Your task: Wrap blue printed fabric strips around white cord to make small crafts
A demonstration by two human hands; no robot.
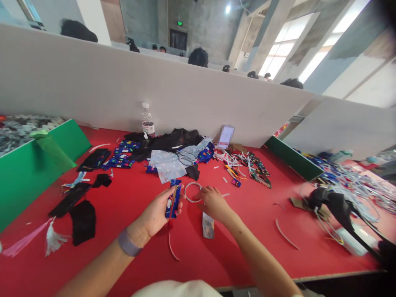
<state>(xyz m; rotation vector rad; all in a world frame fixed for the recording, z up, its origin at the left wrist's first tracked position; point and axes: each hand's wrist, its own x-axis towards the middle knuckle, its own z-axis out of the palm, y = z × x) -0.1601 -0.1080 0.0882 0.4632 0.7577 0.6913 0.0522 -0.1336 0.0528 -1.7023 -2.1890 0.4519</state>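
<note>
My left hand [154, 210] is closed around a small folded piece of blue patterned fabric [173, 200] with a brown strip along it, held upright above the red table. Just to its right lies a thin white ring [189, 199], like a loop of cord. My right hand [213, 202] is bent down over the ring's right edge, fingers curled and fingertips touching it; their undersides are hidden. Below that hand lies a small greyish printed fabric strip [208, 226]. A thin pale strip [173, 247] rests on the table under my left hand.
Behind lie scissors [185, 158] on light printed fabric [167, 165], black cloth [176, 138], a water bottle [147, 119] and a phone [225, 136]. Black pieces [83, 222] and tassels sit left. Green dividers [293, 159] and a white partition [123, 86] bound the table [247, 247].
</note>
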